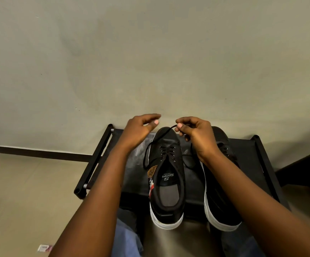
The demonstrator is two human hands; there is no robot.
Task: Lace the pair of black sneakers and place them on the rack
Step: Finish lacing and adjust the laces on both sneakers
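Note:
Two black sneakers with white soles stand side by side on the black rack [250, 164], toes toward the wall. The left sneaker [169, 175] shows its grey insole and is laced through its lower eyelets. My right hand [193, 130] pinches the end of its black lace [164, 134] above the toe; the lace loops down the shoe's left side. My left hand [141, 127] hovers just left of the toe, fingers relaxed and holding nothing. The right sneaker [219, 199] lies partly hidden under my right forearm.
The rack stands against a plain beige wall [150, 52], with its tube frame [93, 164] at each side. Beige floor tiles spread to the left, where a small scrap of paper [44, 248] lies. Blue trouser fabric [126, 238] shows below the rack.

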